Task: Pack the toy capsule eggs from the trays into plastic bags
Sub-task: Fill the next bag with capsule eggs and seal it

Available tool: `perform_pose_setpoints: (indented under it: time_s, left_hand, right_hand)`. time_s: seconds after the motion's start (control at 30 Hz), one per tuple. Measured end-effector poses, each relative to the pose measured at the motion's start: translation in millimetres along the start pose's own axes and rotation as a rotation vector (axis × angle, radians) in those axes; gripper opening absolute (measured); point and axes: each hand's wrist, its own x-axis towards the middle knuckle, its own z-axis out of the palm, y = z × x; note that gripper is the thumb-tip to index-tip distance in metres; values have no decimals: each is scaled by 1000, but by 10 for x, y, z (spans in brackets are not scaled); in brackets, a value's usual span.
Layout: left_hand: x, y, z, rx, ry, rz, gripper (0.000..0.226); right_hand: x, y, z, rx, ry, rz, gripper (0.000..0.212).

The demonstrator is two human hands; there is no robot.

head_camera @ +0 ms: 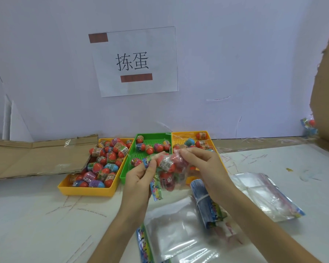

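Observation:
Both hands hold up a clear plastic bag (171, 175) with several red capsule eggs inside, in front of the trays. My left hand (141, 179) pinches the bag's left top edge and my right hand (199, 164) pinches its right top edge. A colourful header strip hangs from the bag. Behind stand three trays: a yellow tray (87, 189) on the left, heaped with eggs (106, 158), a green tray (150, 139) with a few eggs, and a second yellow tray (180, 134) with a few eggs, partly hidden by my right hand.
Empty clear bags (179, 230) lie on the white table near me. A banded roll of printed header cards (203, 202) lies on them, with more bags (264, 194) to the right. Flattened cardboard (36, 156) lies at the left, a cardboard wall (327, 82) stands at the right. A paper sign (135, 61) hangs behind.

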Motion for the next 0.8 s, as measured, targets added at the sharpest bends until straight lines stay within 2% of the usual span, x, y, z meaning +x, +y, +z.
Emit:
perform_pose_setpoints:
  time_s: [0.13, 0.27, 0.43, 0.5, 0.6, 0.8]
  left_hand:
    - [0, 32, -8, -72, 1, -17, 31]
    - [9, 25, -12, -108, -6, -69, 31]
    - [-31, 34, -12, 66, -113, -21, 24]
    - [-51, -4, -12, 172, -155, -12, 41]
    - [-63, -54, -16, 276, -126, 14, 62]
    - [-45, -98, -82, 375, -209, -6, 57]
  right_hand:
    - [-15, 23, 22, -202, -32, -157, 8]
    - [5, 22, -6, -263, -61, -159, 15]
    - [13, 77, -8, -315, 29, -248, 12]
    - [12, 88, -1, -312, 62, -273, 14]
    - [15, 85, -15, -301, 68, -243, 17]
    - [41, 50, -40, -259, -18, -85, 23]
